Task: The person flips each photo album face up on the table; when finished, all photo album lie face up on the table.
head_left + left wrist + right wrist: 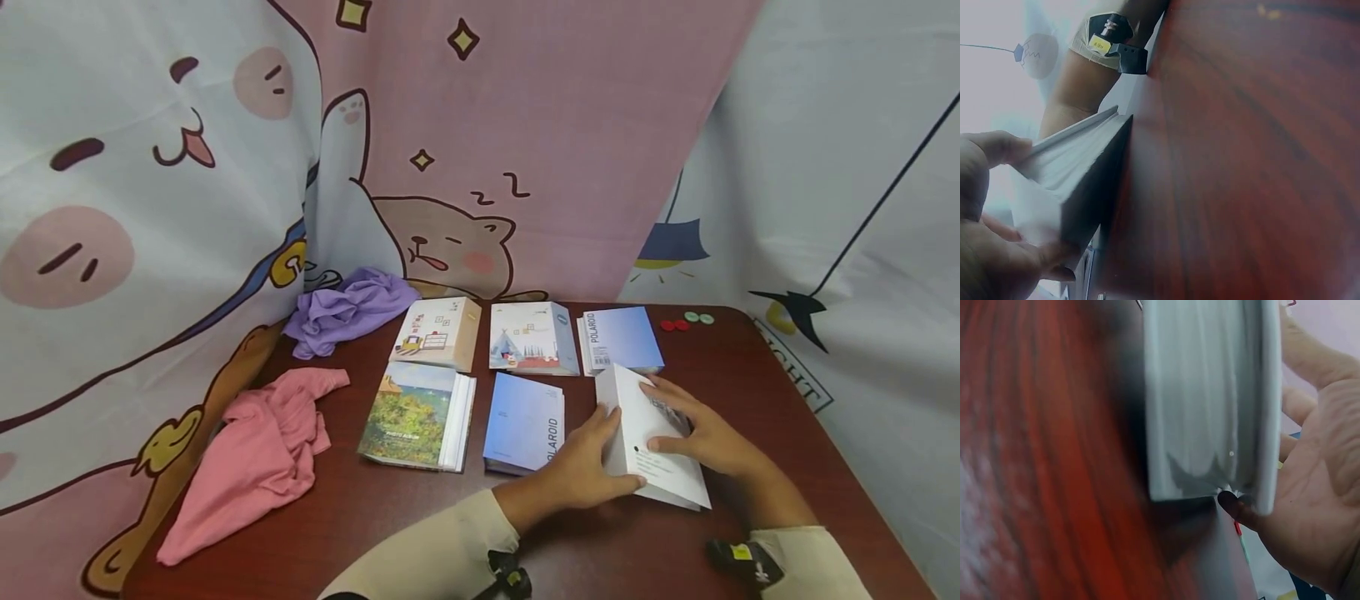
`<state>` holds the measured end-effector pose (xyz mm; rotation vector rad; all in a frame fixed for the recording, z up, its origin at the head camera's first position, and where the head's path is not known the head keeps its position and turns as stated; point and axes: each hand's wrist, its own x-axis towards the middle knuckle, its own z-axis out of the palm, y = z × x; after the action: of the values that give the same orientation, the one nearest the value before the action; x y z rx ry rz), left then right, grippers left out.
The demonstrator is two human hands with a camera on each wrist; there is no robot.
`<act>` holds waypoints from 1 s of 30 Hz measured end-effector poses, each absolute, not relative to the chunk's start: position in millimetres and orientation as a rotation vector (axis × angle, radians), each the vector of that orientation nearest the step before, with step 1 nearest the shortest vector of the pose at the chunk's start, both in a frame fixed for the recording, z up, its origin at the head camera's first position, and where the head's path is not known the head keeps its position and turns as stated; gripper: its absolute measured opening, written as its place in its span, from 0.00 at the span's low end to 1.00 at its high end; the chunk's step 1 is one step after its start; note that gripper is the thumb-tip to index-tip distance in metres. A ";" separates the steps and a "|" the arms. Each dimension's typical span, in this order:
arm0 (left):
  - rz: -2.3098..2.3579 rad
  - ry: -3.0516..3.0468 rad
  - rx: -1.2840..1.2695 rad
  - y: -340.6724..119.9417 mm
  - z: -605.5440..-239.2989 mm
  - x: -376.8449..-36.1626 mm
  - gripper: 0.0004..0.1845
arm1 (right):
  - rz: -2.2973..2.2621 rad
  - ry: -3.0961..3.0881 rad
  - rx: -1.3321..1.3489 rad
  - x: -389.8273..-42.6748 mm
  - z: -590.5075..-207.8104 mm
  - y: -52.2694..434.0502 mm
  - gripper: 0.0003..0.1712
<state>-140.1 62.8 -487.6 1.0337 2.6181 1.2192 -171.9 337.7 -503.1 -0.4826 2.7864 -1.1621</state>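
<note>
A thick white photo album (pixel 667 479) stands tilted over the near right of the table, between both hands. My left hand (pixel 577 467) grips its spine side, fingers along the spine and thumb at the lower edge of the cover. The right hand (pixel 708 437) holds the printed cover, with its fingers near the top edge and its thumb lower down. In the left wrist view, the album's page block (pixel 1079 169) shows slightly spread beneath the cover. From the right wrist, the page edges (pixel 1197 394) face the camera, and a thumb tip hooks the cover's corner.
Close by on the left lies a blue Polaroid album (pixel 521 421), then a landscape-covered album (pixel 408 417). Behind stand two illustrated albums (pixel 435 329) and another blue album (pixel 626 337). Red and green discs (pixel 681 325) lie at back right; pink cloth (pixel 258 450) and purple cloth (pixel 345 312) at left.
</note>
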 end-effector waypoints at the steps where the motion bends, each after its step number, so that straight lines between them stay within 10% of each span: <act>1: 1.214 2.610 1.031 61.5 -487.8 -139.9 0.54 | -1.155 2.786 -0.467 -172.2 -503.9 336.5 0.55; 30: 1.108 2.626 0.951 48.7 -486.8 -146.7 0.48 | -0.959 2.865 -0.528 -174.3 -497.9 316.3 0.56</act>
<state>-146.7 48.7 -486.8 0.9514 2.6259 1.1080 -174.3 316.3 -497.9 -0.5284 2.8646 -0.9589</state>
